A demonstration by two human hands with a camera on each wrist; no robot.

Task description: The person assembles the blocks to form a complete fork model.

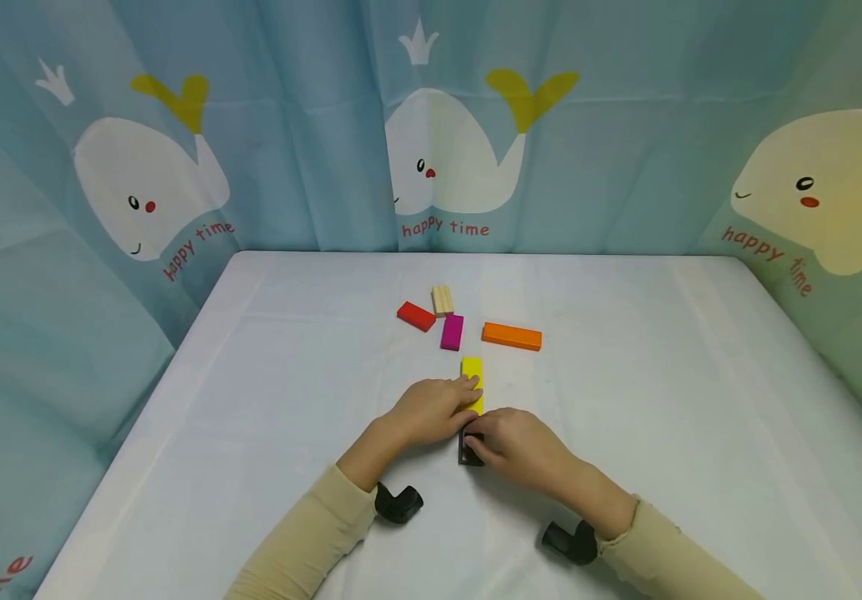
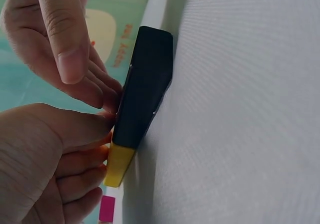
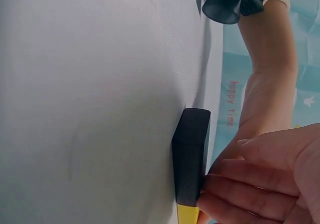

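A long tapered piece with a yellow end and a black end lies near the middle of the table, its kind not clear. Its black end has a recessed, framed top. My left hand holds the yellow part, with curled fingers over it and the thumb by the seam. The right hand touches the black part. In the left wrist view, the black body has an angled underside, and the yellow tip is off the cloth. My right fingers lie along its side, the thumb apart.
Beyond the hands lie a red block, a ridged cream block, a purple block and an orange bar. Black wrist mounts sit under both forearms. A whale-print curtain surrounds the white table.
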